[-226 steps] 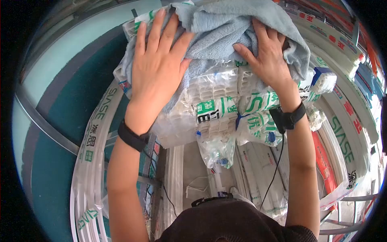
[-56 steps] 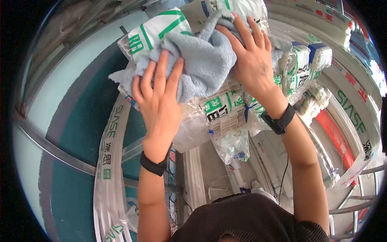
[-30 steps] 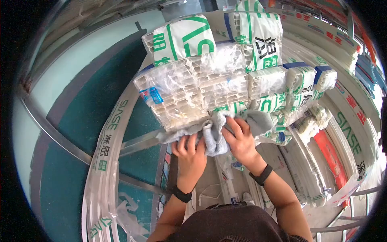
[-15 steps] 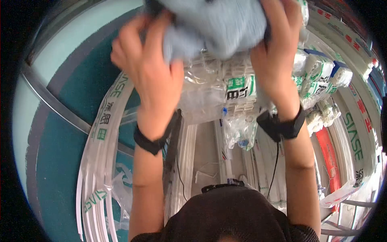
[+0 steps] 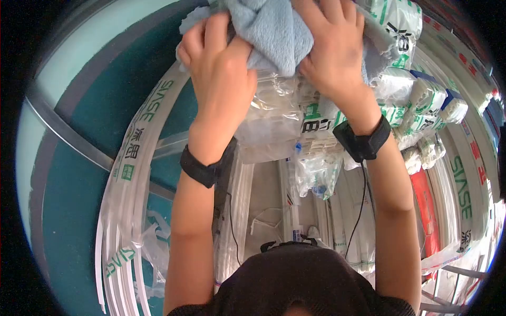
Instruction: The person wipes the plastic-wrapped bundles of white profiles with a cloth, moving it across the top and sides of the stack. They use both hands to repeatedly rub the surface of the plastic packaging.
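A light blue towel lies bunched over the plastic-wrapped bundles at the top of the head view. My left hand grips its left part, fingers curled into the fabric. On the other side, my right hand presses and holds the towel, with some fingertips hidden in its folds. Part of the fabric hangs out to the right of that hand. Both wrists wear black straps. Just below the towel are clear-wrapped white bundles with green and black print.
Long white wrapped strips stand at the left, before a teal glass panel with a metal bar. More printed packs are stacked at the right, beside a red strip. Long white profiles run along the floor below.
Both hands and the towel have shifted; the towel has come down onto the bundles and spread wider. My right hand has moved left, my left hand slightly right.
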Motion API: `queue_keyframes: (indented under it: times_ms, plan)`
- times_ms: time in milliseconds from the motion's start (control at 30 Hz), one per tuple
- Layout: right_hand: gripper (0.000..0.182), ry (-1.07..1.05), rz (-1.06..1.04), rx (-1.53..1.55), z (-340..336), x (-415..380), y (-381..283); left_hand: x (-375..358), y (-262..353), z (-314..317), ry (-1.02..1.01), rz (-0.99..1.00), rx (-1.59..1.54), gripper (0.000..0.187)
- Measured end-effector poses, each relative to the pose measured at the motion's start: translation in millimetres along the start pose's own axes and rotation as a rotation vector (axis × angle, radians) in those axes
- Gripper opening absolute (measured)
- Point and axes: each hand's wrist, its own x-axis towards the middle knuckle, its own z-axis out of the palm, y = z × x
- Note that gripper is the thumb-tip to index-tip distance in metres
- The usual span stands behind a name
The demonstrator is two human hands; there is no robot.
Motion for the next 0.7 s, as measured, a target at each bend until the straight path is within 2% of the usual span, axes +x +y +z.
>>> queue_keyframes:
  times_ms: [33, 133, 233, 333, 433, 567, 700]
  plan:
    - [0.040, 0.005, -0.021, -0.009, -0.4, -4.6, 1.4, -4.9, 3.1, -1.0, 0.007, 0.002, -0.019, 0.047]
    - [0.043, 0.006, -0.087, -0.050, 2.9, -25.7, 4.8, -27.2, 16.5, -8.7, -0.115, -0.043, -0.045, 0.041]
    - [0.047, -0.175, -0.062, -0.024, -6.6, -47.9, 1.6, -52.8, 27.2, -5.2, -0.136, -0.028, -0.080, 0.038]
    - [0.053, -0.181, -0.060, -0.043, -8.5, -54.2, 0.5, -71.1, 36.0, -12.3, -0.259, -0.069, -0.157, 0.034]
    - [0.049, -0.158, -0.039, -0.045, -4.8, -58.7, -2.3, -85.5, 43.7, -10.1, -0.263, -0.084, -0.169, 0.034]
    - [0.037, -0.095, 0.006, -0.060, -1.4, -86.3, -12.1, -88.1, 47.6, -2.6, -0.139, -0.100, -0.175, 0.030]
    - [0.034, -0.172, 0.106, -0.007, 1.5, -140.9, -19.5, -109.4, 61.9, -1.4, -0.096, -0.175, -0.199, 0.033]
